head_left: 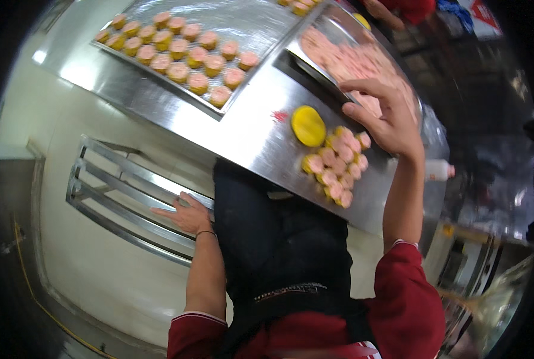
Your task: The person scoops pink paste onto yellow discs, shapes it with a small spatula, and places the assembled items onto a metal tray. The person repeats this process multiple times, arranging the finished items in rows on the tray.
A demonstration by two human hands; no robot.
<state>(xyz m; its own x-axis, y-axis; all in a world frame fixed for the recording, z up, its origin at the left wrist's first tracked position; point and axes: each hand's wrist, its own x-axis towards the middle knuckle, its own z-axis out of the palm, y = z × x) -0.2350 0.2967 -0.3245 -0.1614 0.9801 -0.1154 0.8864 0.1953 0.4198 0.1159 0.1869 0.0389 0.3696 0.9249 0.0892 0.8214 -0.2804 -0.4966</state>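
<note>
My right hand (385,115) is over the near edge of a deep metal pan (315,64) of pink minced filling (363,63). Its thumb and forefinger are apart, with nothing seen between them; whether it touches the rim I cannot tell. Just below it on the steel table lies a cluster of dumplings (339,164), yellow-skinned and topped with pink filling. A round yellow stack of wrappers (308,126) lies beside the cluster. Down at my left, my left hand (190,216) rests with spread fingers on a metal rack frame (136,167).
Rows of similar dumplings stand on a flat metal tray (243,27) at the far left of the steel table (243,140). A white bottle (437,170) lies right of my forearm. Another person's hand (384,13) shows beyond the pan. Pink specks (279,116) dot the table.
</note>
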